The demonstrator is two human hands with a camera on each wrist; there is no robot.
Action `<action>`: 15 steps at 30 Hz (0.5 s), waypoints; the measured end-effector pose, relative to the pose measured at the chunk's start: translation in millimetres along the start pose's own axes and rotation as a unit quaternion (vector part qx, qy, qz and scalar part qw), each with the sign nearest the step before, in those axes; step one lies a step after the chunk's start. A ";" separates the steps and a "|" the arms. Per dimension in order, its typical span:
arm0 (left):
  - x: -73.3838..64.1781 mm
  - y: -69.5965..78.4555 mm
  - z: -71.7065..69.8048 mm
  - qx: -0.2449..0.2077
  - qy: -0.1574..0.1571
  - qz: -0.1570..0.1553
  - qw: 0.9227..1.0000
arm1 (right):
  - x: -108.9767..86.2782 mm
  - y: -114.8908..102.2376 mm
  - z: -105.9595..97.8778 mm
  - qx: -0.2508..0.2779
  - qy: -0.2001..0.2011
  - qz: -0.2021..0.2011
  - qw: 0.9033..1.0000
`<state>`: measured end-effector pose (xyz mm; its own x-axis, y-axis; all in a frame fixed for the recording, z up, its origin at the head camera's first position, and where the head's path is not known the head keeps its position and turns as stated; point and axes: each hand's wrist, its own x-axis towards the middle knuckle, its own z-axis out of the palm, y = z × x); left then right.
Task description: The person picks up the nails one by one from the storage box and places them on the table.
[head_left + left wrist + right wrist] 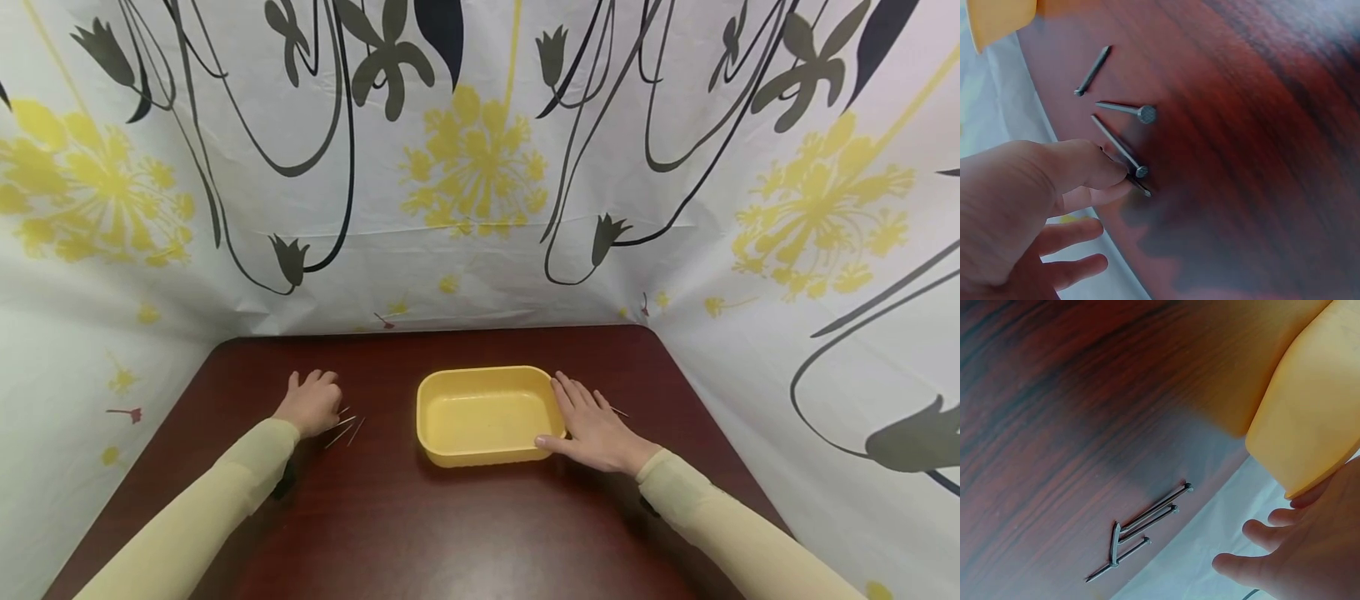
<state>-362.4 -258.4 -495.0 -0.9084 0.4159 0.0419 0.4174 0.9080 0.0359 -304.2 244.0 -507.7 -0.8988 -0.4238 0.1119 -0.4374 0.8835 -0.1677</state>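
Note:
A shallow yellow plastic tub stands on the table between my hands. My right hand rests against its right rim with fingers extended. On the left, my left hand pinches a nail between thumb and fingers, low over the table; the thumb hides its middle. Close by lie three other loose nails: a long nail, a nail with a broad head and a shorter nail. Several more nails lie grouped near the right hand, some touching each other.
The dark red-brown table has a glossy wood-grain top. White cloth with yellow flowers and dark stems hangs behind it and along both sides.

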 end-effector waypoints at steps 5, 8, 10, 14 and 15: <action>-1.0 -3.8 4.6 0.004 0.008 -0.002 1.000 | 1.8 -1.6 -0.9 0.002 -0.002 -0.001 1.000; -0.2 -4.0 6.6 0.006 0.011 -0.004 1.000 | 1.7 -1.3 -1.8 0.003 -0.002 0.002 1.000; -0.3 -3.5 7.3 0.006 0.011 -0.006 1.000 | 1.4 -1.3 -2.1 0.003 -0.003 0.003 1.000; -2.0 -2.0 8.7 0.001 0.015 -0.010 1.000 | -0.1 -1.5 -2.2 0.008 -0.005 0.005 1.000; -2.4 -1.2 8.7 -0.002 0.019 -0.011 1.000 | -0.6 -1.5 -2.3 0.009 -0.007 0.005 1.000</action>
<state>-360.9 -260.0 -503.8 -0.9157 0.3939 0.0798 0.3978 0.9166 0.0404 -302.9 243.3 -505.2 -0.9037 -0.4173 0.0960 -0.4282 0.8841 -0.1872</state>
